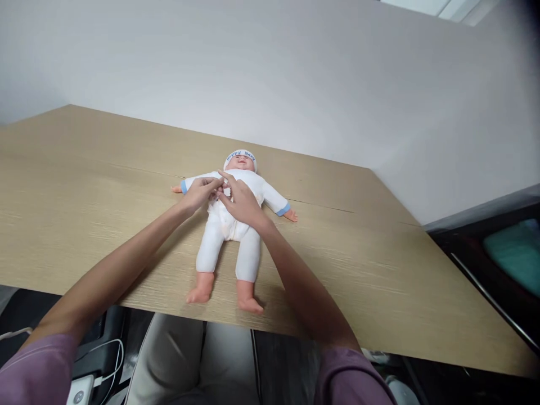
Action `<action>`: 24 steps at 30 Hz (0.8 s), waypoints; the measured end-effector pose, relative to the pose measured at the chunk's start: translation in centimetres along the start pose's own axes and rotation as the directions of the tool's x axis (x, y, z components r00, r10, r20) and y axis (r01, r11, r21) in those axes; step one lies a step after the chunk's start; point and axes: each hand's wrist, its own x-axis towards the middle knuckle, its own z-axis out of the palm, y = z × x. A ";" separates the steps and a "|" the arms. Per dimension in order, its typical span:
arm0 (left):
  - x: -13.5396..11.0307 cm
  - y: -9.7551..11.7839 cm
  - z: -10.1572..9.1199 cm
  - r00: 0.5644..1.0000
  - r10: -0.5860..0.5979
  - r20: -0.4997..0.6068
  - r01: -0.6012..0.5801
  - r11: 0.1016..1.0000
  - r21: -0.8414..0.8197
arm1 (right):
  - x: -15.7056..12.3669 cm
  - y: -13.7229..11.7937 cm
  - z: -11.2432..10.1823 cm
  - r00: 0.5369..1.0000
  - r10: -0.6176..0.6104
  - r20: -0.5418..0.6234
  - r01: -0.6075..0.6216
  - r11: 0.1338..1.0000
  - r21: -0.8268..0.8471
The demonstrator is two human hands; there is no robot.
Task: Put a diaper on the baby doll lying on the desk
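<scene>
A baby doll in a white romper and a white cap with blue letters lies on its back on the wooden table, head away from me, arms spread. My left hand rests on the doll's chest with its fingers pinched on the romper's front. My right hand lies over the doll's chest and belly, fingers bent and pressed onto the same fabric. Both hands meet at the chest and hide the front of the garment there.
A white wall runs behind the table. A dark surface with a teal object lies at the right. Below the table's near edge are my knees, white cables and a white device.
</scene>
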 end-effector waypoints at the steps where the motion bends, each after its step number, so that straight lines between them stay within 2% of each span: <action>1: 0.0 -0.5 -0.1 0.999 0.022 -0.032 -0.023 1.000 -0.016 | 0.0 0.0 0.0 1.000 0.012 -0.011 -0.011 0.999 0.037; 4: -0.2 -1.9 -0.5 0.994 0.069 -0.083 -0.067 0.997 0.027 | 0.1 -0.1 -0.2 0.998 0.039 -0.042 -0.033 0.991 0.129; 8: -0.3 -3.3 -0.9 0.989 0.143 0.021 -0.145 0.984 0.107 | 0.0 0.0 -0.2 0.995 0.067 -0.070 -0.055 0.984 0.167; 12: 0.3 -4.1 -0.9 0.985 0.159 0.066 -0.165 0.982 0.091 | -0.1 0.4 0.1 0.986 0.070 -0.150 -0.029 0.966 0.258; 14: 0.5 -4.5 -0.7 0.985 0.160 0.063 -0.166 0.981 0.105 | 0.1 0.7 0.2 0.975 0.079 -0.206 -0.012 0.951 0.308; 16: 0.5 -4.7 -0.6 0.979 0.205 0.015 -0.204 0.960 0.190 | 0.3 1.0 0.1 0.965 0.088 -0.247 0.003 0.938 0.348; 18: 0.2 -4.2 -0.4 0.946 0.316 -0.077 -0.272 0.899 0.343 | 0.4 1.1 -0.4 0.955 0.115 -0.275 0.004 0.918 0.396; 20: -0.7 -2.9 -0.2 0.880 0.449 -0.152 -0.330 0.811 0.484 | 0.3 1.0 -1.2 0.937 0.152 -0.316 0.006 0.894 0.449; 22: -2.3 -0.6 0.3 0.820 0.547 -0.168 -0.382 0.741 0.552 | -0.7 0.4 -2.4 0.917 0.170 -0.361 0.026 0.878 0.479; 24: -4.5 1.9 0.9 0.785 0.604 -0.137 -0.434 0.694 0.574 | -2.7 -0.8 -3.6 0.914 0.146 -0.379 0.055 0.880 0.471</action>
